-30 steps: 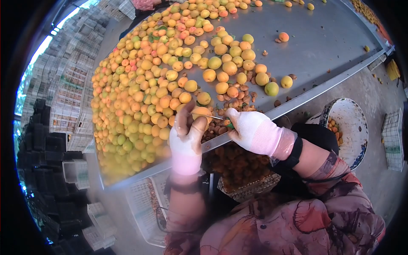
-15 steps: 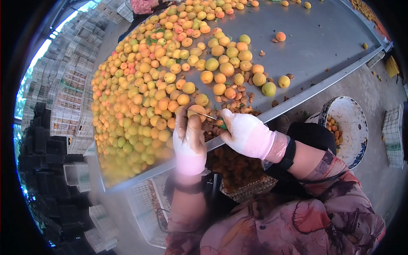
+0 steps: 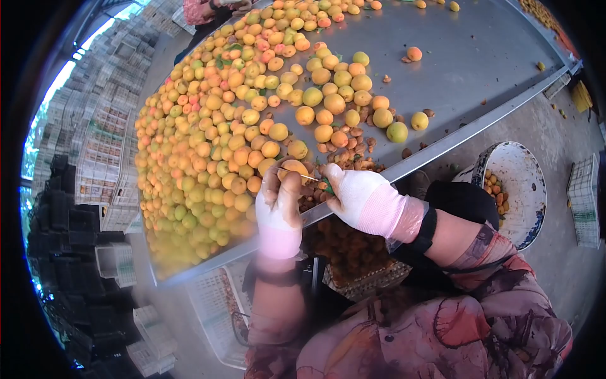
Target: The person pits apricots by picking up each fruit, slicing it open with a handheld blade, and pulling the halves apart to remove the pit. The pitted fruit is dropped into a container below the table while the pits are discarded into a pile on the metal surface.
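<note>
My left hand [image 3: 278, 211], in a stained white glove, grips an apricot [image 3: 295, 167] between thumb and fingers just over the table's near edge. Fingers of my gloved right hand [image 3: 365, 197] are wrapped round a small knife [image 3: 329, 187] with a green handle. Its thin blade points left and lies against the apricot's near side. Right behind my hands is a heap of brown apricot pits [image 3: 351, 148]. Loose apricots [image 3: 214, 151] cover the table to the left and beyond.
The metal table [image 3: 442, 95] has a raised rim. Below it are a crate of brown pieces [image 3: 369, 284] and a white crate [image 3: 214, 316]. A white bucket [image 3: 527, 183] with apricot pieces stands right. Stacked crates [image 3: 104, 151] line the left; another person's sleeve [image 3: 199, 9] shows at the top.
The knife blade has shifted slightly lower along the apricot, and the apricot sits a little differently in my left hand. More of the other person's hand shows at the top.
</note>
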Tool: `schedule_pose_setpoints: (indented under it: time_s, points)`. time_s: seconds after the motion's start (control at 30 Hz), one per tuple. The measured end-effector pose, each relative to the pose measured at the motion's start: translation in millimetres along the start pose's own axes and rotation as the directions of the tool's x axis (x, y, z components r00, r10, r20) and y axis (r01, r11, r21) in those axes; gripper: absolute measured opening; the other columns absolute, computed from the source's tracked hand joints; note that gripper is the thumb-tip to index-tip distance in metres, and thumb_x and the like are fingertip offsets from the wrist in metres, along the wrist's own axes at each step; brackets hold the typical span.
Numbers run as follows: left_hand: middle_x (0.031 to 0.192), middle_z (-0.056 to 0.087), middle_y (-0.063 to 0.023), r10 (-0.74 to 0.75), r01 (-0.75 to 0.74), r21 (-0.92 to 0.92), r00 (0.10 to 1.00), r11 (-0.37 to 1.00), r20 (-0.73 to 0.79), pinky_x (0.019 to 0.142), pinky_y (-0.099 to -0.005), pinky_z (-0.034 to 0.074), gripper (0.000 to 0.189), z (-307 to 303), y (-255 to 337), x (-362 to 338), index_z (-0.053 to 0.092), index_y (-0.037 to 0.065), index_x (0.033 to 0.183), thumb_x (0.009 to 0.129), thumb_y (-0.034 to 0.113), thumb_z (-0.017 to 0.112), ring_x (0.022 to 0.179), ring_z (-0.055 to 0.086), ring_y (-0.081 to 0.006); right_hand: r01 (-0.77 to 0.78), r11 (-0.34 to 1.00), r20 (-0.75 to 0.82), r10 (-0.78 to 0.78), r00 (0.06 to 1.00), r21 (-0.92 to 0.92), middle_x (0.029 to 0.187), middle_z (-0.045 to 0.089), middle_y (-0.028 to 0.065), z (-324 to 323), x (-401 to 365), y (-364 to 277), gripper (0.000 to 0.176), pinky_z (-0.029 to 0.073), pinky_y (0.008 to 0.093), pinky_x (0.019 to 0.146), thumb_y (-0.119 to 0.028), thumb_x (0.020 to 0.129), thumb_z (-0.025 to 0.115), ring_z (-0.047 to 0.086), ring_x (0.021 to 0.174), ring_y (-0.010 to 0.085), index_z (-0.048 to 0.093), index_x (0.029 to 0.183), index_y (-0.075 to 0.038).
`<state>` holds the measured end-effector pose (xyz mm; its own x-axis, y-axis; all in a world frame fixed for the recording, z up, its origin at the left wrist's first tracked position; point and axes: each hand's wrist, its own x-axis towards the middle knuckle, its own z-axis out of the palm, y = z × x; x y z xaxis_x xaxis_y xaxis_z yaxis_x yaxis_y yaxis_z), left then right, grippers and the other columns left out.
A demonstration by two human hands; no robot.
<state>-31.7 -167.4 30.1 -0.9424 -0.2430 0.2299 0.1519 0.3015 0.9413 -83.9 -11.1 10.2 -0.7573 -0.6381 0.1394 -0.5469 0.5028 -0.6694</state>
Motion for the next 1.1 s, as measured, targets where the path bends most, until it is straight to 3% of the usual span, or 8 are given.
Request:
schedule_pose_setpoints:
  time_s: [0.17, 0.37, 0.43, 0.6, 0.7, 0.97, 1.03, 1.1]
  points:
    - [0.120, 0.058, -0.0123, -0.190, 0.009, -0.506, 0.932, 0.863, -0.307, 0.086, -0.0381, 0.048, 0.045, -10, -11, 12, 0.055, -0.003, 0.120, 0.105, 0.036, 0.039, 0.106, 0.059, -0.0241, -0.014, 0.997, 0.075, 0.020, 0.997, -0.075, 0.074, 0.063, 0.0194, -11, -2, -2, 0.035, 0.053, 0.0484, 0.063, -0.020, 0.085, 0.063, 0.065, 0.072, 0.0397, 0.050, 0.112, -0.001]
    - [0.114, 0.061, -0.0112, -0.181, 0.177, -0.056, 0.980, 0.983, -0.084, 0.083, -0.0320, 0.047, 0.046, -22, 5, 3, 0.055, -0.004, 0.123, 0.098, 0.034, 0.054, 0.095, 0.058, -0.0189, -0.060, 0.927, -0.048, 0.084, 0.995, 0.370, 0.076, 0.064, 0.0170, -17, 3, -5, 0.023, 0.051, 0.0401, 0.067, -0.021, 0.092, 0.059, 0.066, 0.073, 0.0330, 0.054, 0.096, 0.001]
    - [0.108, 0.061, -0.0097, -0.165, 0.170, -0.031, 0.977, 0.985, 0.134, 0.088, -0.0298, 0.048, 0.039, -7, 18, 1, 0.059, -0.004, 0.121, 0.083, 0.004, 0.066, 0.103, 0.059, -0.0160, -0.122, 0.484, 0.030, 0.192, 0.981, 0.866, 0.079, 0.064, 0.0103, -21, 7, -11, 0.030, 0.051, 0.0351, 0.068, -0.024, 0.089, 0.063, 0.064, 0.072, 0.0210, 0.055, 0.102, 0.002]
    - [0.108, 0.062, -0.0083, -0.101, 0.090, 0.078, 0.984, 0.993, 0.147, 0.090, -0.0276, 0.047, 0.038, 2, 12, -3, 0.062, -0.004, 0.115, 0.080, 0.008, 0.070, 0.102, 0.059, -0.0159, -0.316, 0.238, 0.261, 0.234, 0.936, 0.919, 0.074, 0.061, 0.0085, -24, 10, -7, 0.031, 0.041, 0.0242, 0.046, -0.028, 0.091, 0.059, 0.052, 0.052, 0.0096, 0.056, 0.104, 0.000]
    - [0.115, 0.058, -0.0139, -0.137, 0.201, -0.681, 0.979, 0.704, 0.149, 0.091, -0.0386, 0.049, 0.045, 3, 2, -6, 0.050, -0.007, 0.128, 0.092, 0.016, 0.063, 0.105, 0.058, -0.0228, -0.371, 0.086, 0.355, 0.156, 0.922, 0.925, 0.061, 0.057, 0.0076, -32, 7, -1, 0.028, 0.034, 0.0252, 0.038, -0.028, 0.092, 0.055, 0.044, 0.039, 0.0105, 0.056, 0.100, -0.002]
    - [0.116, 0.057, -0.0163, -0.362, 0.341, -0.909, 0.900, 0.239, 0.242, 0.083, -0.0400, 0.052, 0.032, 8, 2, 2, 0.053, -0.005, 0.122, 0.092, 0.004, 0.058, 0.098, 0.062, -0.0276, -0.317, 0.064, 0.302, 0.178, 0.937, 0.946, 0.058, 0.053, 0.0061, -40, 3, -4, 0.025, 0.034, 0.0252, 0.037, -0.027, 0.092, 0.053, 0.045, 0.038, 0.0115, 0.056, 0.095, -0.002]
    - [0.117, 0.058, -0.0196, 0.149, -0.149, 0.028, 0.989, 0.988, 0.018, 0.071, -0.0376, 0.054, 0.025, 14, -11, -1, 0.061, -0.001, 0.104, 0.081, -0.010, 0.059, 0.086, 0.065, -0.0294, -0.293, 0.146, 0.248, 0.262, 0.932, 0.945, 0.068, 0.056, 0.0039, -36, 5, -8, 0.023, 0.035, 0.0245, 0.038, -0.025, 0.093, 0.053, 0.047, 0.042, 0.0099, 0.054, 0.100, -0.004]
    - [0.116, 0.058, -0.0225, 0.263, -0.263, 0.206, 0.964, 0.943, 0.028, 0.063, -0.0358, 0.055, 0.026, 11, -18, -1, 0.061, 0.000, 0.091, 0.071, -0.017, 0.060, 0.077, 0.066, -0.0309, -0.288, 0.172, 0.239, 0.260, 0.936, 0.942, 0.071, 0.056, 0.0027, -32, 5, -7, 0.022, 0.036, 0.0240, 0.039, -0.025, 0.093, 0.053, 0.048, 0.044, 0.0091, 0.053, 0.103, -0.005]
